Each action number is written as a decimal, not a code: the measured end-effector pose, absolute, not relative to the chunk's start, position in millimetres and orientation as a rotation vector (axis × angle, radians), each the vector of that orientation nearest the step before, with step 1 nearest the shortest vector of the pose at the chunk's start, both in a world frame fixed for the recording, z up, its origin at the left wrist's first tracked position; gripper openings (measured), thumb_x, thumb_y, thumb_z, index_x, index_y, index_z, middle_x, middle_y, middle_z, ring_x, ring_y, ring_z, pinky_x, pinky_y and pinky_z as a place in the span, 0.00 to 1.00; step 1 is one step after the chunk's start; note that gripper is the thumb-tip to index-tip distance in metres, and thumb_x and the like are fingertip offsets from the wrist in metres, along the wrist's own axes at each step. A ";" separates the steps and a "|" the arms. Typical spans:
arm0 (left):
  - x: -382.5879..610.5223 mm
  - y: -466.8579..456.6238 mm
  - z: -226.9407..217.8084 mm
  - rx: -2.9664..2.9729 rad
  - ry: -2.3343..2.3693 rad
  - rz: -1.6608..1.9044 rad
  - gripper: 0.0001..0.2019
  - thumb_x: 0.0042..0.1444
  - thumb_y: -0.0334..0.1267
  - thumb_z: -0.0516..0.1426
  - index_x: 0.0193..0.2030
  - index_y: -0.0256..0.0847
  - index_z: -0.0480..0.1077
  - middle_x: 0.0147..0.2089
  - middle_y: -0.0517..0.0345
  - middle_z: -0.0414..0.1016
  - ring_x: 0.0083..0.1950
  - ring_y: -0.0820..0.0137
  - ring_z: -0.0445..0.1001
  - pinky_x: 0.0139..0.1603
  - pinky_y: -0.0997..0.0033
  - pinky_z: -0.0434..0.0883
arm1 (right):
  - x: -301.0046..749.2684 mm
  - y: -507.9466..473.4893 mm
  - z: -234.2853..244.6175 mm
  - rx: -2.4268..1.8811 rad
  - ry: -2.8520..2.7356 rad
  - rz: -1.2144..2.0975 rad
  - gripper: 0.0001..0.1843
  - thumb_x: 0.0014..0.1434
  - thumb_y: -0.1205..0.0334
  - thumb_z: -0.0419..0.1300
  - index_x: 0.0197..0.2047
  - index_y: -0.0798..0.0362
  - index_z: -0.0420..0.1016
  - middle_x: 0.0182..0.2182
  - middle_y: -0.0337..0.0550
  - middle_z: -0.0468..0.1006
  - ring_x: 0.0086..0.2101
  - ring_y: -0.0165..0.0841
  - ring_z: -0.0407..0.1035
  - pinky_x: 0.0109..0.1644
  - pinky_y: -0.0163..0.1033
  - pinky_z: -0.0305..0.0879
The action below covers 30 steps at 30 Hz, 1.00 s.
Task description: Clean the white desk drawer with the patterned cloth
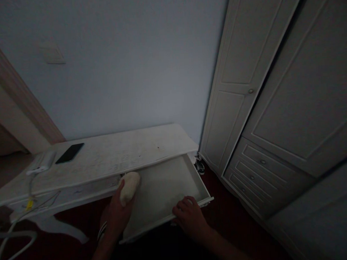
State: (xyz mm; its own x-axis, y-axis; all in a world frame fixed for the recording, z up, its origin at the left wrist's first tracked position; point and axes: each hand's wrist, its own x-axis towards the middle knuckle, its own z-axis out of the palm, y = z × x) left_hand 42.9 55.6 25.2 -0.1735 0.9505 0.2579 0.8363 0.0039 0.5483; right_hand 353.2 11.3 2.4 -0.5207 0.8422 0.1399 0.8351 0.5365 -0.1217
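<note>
A balled-up pale cloth (pixel 130 186) — likely soft and light, best held round its middle — is gripped by the left hand (pixel 119 207) at the left side of the open drawer (pixel 164 184), held in front by the curled right hand (pixel 191 213).

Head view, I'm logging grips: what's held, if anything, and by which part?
Left hand: a pale bundle, by its near side. Right hand: the drawer, by its front edge.

Rounded off-white wad (pixel 131 185), white drawer (pixel 164 188), pulled open
</note>
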 end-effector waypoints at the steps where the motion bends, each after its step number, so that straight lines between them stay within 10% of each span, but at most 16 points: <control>1: 49.5 57.5 28.4 2.028 2.118 0.811 0.33 0.64 0.41 0.51 0.76 0.38 0.56 0.75 0.45 0.63 0.75 0.54 0.61 0.72 0.53 0.65 | 353.3 11.5 1.9 -1.427 -2.590 0.056 0.16 0.65 0.48 0.68 0.50 0.46 0.75 0.46 0.43 0.81 0.50 0.43 0.71 0.63 0.53 0.58; 6: 94.7 42.6 53.3 2.469 2.193 0.024 0.29 0.62 0.39 0.56 0.70 0.34 0.67 0.75 0.30 0.60 0.77 0.35 0.53 0.71 0.27 0.53 | 354.6 11.9 -1.1 -1.406 -2.598 0.051 0.15 0.67 0.48 0.66 0.51 0.46 0.74 0.46 0.42 0.80 0.51 0.42 0.71 0.64 0.53 0.57; 13: 108.3 60.0 64.2 2.485 1.776 -0.374 0.17 0.66 0.38 0.52 0.51 0.32 0.78 0.48 0.33 0.83 0.53 0.48 0.81 0.60 0.48 0.69 | 354.6 11.6 -2.3 -1.411 -2.590 0.069 0.16 0.66 0.49 0.67 0.51 0.46 0.74 0.46 0.42 0.80 0.51 0.42 0.70 0.64 0.53 0.56; 22: 95.7 123.2 79.1 2.574 1.945 -0.201 0.22 0.64 0.27 0.48 0.61 0.31 0.72 0.52 0.29 0.81 0.55 0.49 0.80 0.65 0.44 0.63 | 355.3 10.2 3.4 -1.396 -2.588 0.090 0.16 0.66 0.48 0.67 0.51 0.46 0.74 0.46 0.42 0.80 0.51 0.42 0.70 0.64 0.53 0.56; 30: 95.2 45.5 57.7 2.530 1.672 -0.330 0.23 0.66 0.41 0.49 0.63 0.41 0.74 0.52 0.39 0.83 0.54 0.48 0.81 0.56 0.47 0.73 | 353.2 9.9 -3.6 -1.428 -2.581 0.086 0.16 0.68 0.47 0.65 0.51 0.47 0.73 0.47 0.43 0.79 0.50 0.43 0.70 0.58 0.52 0.60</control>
State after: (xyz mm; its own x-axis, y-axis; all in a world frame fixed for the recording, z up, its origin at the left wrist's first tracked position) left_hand 95.2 45.5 57.7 0.3769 0.8975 -0.2289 0.9173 -0.3960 -0.0425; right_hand 353.2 9.9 -3.6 -0.5177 0.8443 0.1379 0.8333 0.5342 -0.1421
